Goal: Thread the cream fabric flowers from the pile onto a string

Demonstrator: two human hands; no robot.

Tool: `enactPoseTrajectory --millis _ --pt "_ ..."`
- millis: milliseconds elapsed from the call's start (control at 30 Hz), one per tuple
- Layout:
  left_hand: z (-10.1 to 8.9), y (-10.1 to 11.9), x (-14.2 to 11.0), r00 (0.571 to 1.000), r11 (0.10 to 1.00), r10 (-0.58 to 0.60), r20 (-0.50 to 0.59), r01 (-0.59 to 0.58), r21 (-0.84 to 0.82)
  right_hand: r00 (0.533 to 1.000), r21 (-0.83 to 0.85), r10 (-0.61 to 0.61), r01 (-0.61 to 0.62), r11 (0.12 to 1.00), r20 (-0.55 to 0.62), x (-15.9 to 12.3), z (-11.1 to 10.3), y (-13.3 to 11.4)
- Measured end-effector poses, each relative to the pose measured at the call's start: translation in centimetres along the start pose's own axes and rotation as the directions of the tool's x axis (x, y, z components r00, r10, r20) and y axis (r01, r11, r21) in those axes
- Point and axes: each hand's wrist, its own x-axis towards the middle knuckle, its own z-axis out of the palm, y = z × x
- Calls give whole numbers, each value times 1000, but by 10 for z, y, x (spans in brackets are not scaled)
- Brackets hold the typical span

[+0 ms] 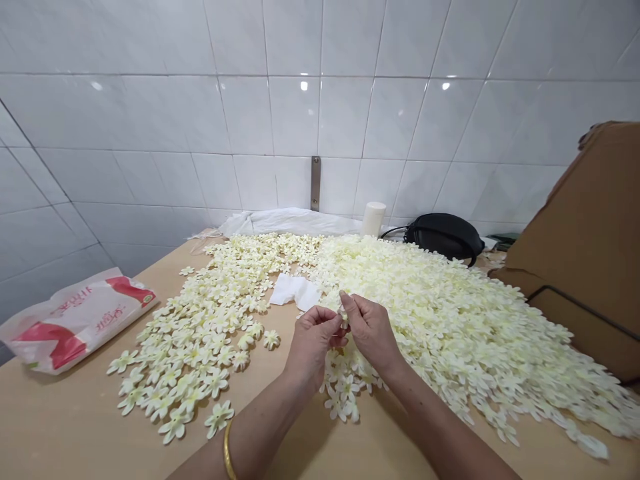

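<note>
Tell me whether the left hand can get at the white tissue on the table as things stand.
Probably yes. The left hand sits just short of the white tissue, with nothing tall between them. It is pinching a small cream flower together with the right hand, so it would likely have to let go first.

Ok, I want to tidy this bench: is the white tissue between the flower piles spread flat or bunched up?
Loosely bunched: the white tissue shows uneven creases and rucked edges, not a flat sheet.

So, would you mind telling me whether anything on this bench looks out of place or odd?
The crumpled white tissue stands out: it lies between the smaller heap and the larger heap of cream artificial flowers, the only crumpled scrap among them.
</note>
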Motion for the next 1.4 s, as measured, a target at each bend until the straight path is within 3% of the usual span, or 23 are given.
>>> enactPoseTrajectory --millis 133,200,267,333,433,500,567,700,733,933,1200,1400 --pt "-8 11 7 995 992 102 -13 -101 74 986 -295 -140 109 949 -88 14 -17 -4" --pt "-12 14 12 991 986 135 -6 -134 100 992 -399 -104 65 915 -77 27 -31 1" --pt "-14 13 16 991 985 137 -2 -136 106 999 -488 21 -42 872 -47 38 -44 9" --pt "-16 12 18 992 987 126 5 -126 104 997 -569 34 -64 820 -63 43 -51 17" --pt "-20 11 20 991 986 131 -3 -130 108 990 -628 -124 52 777 -71 35 -47 20" --pt "-25 15 22 986 983 161 -38 -156 98 970 -615 -242 209 760 30 19 -35 15" --pt "-31 19 25 976 978 200 -81 -194 78 928 -570 -305 372 733 213 -1 -19 8" --pt "-38 25 30 960 969 243 -138 -235 72 725 -477 -358 669 570 589 -28 4 6" --pt "-39 25 31 958 968 247 -147 -238 76 712 -489 -346 683 542 611 -29 7 10" --pt "-38 19 33 961 969 236 -144 -222 106 799 -636 -270 594 494 537 -13 2 41" --pt "-37 8 35 983 975 169 -76 -156 156 821 -663 -319 570 485 473 15 -5 65" --pt "-37 1 34 983 969 178 -34 -169 180 837 -688 -307 547 477 453 23 -6 68"
